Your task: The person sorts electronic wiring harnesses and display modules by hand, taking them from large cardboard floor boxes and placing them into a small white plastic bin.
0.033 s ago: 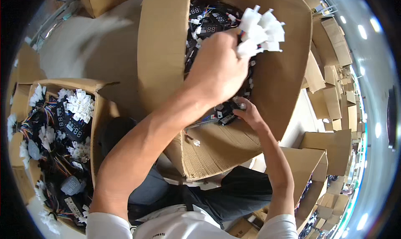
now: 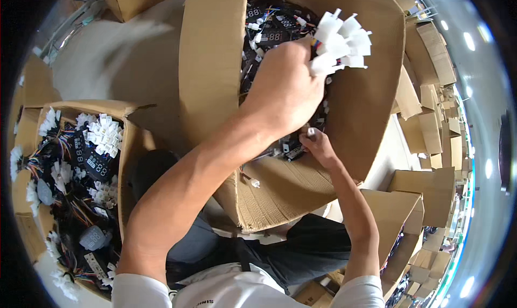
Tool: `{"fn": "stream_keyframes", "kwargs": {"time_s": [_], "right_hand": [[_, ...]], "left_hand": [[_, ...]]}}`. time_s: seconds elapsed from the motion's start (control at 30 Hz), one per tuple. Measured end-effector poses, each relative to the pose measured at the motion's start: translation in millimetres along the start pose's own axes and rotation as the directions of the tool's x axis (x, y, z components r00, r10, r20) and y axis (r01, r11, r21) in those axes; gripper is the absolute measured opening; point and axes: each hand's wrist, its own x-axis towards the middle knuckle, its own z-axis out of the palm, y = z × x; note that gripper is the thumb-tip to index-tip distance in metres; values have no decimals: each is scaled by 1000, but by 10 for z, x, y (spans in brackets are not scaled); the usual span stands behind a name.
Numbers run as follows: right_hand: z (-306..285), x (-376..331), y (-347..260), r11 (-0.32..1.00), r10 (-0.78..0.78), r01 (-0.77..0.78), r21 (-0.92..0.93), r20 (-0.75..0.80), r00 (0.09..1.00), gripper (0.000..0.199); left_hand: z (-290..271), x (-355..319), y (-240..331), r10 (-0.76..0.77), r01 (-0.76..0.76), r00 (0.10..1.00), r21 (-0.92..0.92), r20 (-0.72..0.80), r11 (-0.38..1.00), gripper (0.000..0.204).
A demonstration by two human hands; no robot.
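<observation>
My left hand [image 2: 285,87] is closed round a bunch of wires and reaches over the large cardboard box [image 2: 212,65]. White plastic connectors [image 2: 342,41] on the wire ends fan out above its fist. Lower down inside the same box, my right hand [image 2: 319,147] pinches a small white connector [image 2: 311,132] between thumb and fingers. What hangs from that connector is partly hidden by my left hand. Black digital display modules [image 2: 274,36] with coloured wires and white plugs fill the box beneath both hands. One loose connector [image 2: 254,183] lies on the box's near flap.
At my left stands a smaller open box [image 2: 126,111], packed with display modules and bundled white connectors [image 2: 105,135]. Some connector bunches hang over its left edge. Another open box [image 2: 396,211] is at my right, and many cardboard boxes [image 2: 425,184] are stacked beyond it.
My right fingers have drawn closer together on the small white connector, which now stands up more clearly. My left hand keeps its hold on the connector bunch, almost unmoved.
</observation>
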Motion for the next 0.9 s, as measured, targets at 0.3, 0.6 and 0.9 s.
{"fn": "stream_keyframes", "kwargs": {"time_s": [0.3, 0.6, 0.9], "right_hand": [[1323, -527, -659, 842, 38, 291, -454, 588, 808, 51], [916, -616, -685, 694, 109, 268, -669, 465, 878, 27], [-210, -1209, -2088, 698, -390, 372, -613, 111, 914, 14]], "left_hand": [[20, 33, -51, 3, -5, 998, -24, -67, 1000, 23], [-50, 93, -5, -263, 305, 951, -358, 160, 883, 14], [96, -121, -62, -110, 198, 843, -115, 526, 973, 18]]}}
